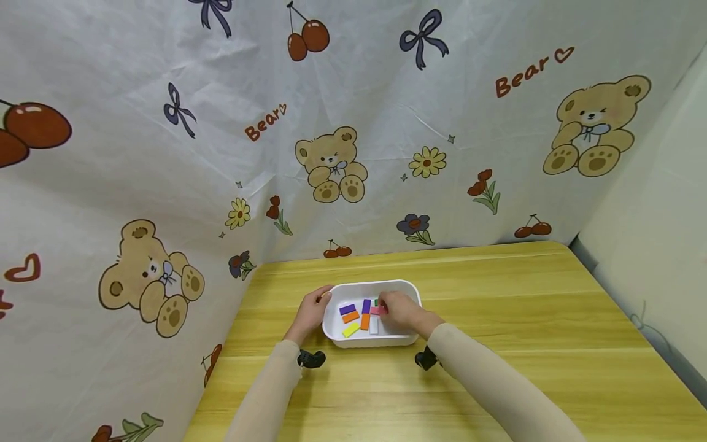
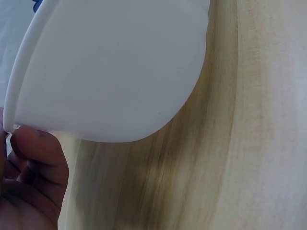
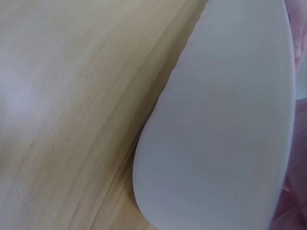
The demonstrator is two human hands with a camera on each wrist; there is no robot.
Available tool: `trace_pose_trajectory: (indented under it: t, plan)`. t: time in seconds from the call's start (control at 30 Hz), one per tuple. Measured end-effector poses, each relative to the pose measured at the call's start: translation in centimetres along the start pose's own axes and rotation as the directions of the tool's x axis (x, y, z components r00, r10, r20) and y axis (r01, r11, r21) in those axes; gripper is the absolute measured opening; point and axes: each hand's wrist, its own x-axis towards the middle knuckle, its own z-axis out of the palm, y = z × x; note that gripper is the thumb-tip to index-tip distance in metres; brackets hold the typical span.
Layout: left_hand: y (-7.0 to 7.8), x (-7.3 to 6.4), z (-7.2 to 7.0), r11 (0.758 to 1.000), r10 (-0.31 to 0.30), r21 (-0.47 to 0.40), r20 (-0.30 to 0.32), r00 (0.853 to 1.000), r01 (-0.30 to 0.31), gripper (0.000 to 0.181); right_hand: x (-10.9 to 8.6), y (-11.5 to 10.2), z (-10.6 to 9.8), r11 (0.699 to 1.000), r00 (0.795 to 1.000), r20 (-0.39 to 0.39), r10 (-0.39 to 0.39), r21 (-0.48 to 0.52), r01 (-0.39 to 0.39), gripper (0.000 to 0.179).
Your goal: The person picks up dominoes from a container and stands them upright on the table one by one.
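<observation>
A white plastic tray (image 1: 353,344) holds several small coloured blocks lying flat. My left hand (image 1: 312,314) grips its left end; in the left wrist view the thumb and fingers of that hand (image 2: 37,172) pinch the rim. Inside the tray, my right hand (image 1: 403,311) has its fingers bent down onto a pink block (image 1: 375,310), pinching its right end. Partly hidden by those fingers is a green block (image 1: 377,302). Around them lie a purple block (image 1: 366,306), an orange block (image 1: 365,322) and a white block (image 1: 374,325). The tray wall (image 3: 216,124) hides most of the right hand in its wrist view.
Further left in the tray lie another purple block (image 1: 347,309), another orange block (image 1: 350,317) and a yellow block (image 1: 351,329). The tray stands on a wood-grain table (image 1: 497,368). A printed bear curtain (image 1: 375,92) hangs behind and left of it.
</observation>
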Motion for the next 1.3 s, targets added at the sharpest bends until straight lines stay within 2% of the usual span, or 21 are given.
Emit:
trace_pose_trajectory:
  t: [0.1,0.23,0.63,0.9,1.1,1.3]
  plan:
    - [0.0,0.0,0.0,1.0,0.006,-0.009,0.002,1.0,-0.006,0.039,-0.1,0.1,-0.4,0.999,0.998,-0.035,-0.047,-0.002,0.047,0.013]
    - [0.0,-0.1,-0.1,1.0,0.0,-0.028,0.004,1.0,0.0,0.038,-0.3,-0.1,-1.2,0.997,0.996,-0.05,-0.068,0.025,0.069,0.011]
    - [-0.1,0.0,-0.1,0.999,0.0,-0.034,0.007,1.0,0.001,0.039,-0.4,1.2,-3.0,0.982,0.989,-0.03,-0.142,0.123,0.145,0.012]
    - [-0.3,0.1,0.0,0.996,-0.008,-0.084,0.025,1.0,0.01,0.041,-1.1,2.2,-4.4,0.98,0.989,-0.013,-0.148,0.129,0.149,0.014]
    - [-0.4,0.2,0.1,0.995,-0.015,-0.098,0.024,1.0,0.017,0.041,-1.7,3.2,-5.5,0.983,0.995,-0.001,-0.095,0.16,0.094,0.016]
    - [-0.5,0.3,0.0,0.994,-0.016,-0.111,0.031,0.999,0.019,0.041,-2.0,4.2,-6.7,0.984,0.997,-0.037,-0.068,0.162,0.073,0.017]
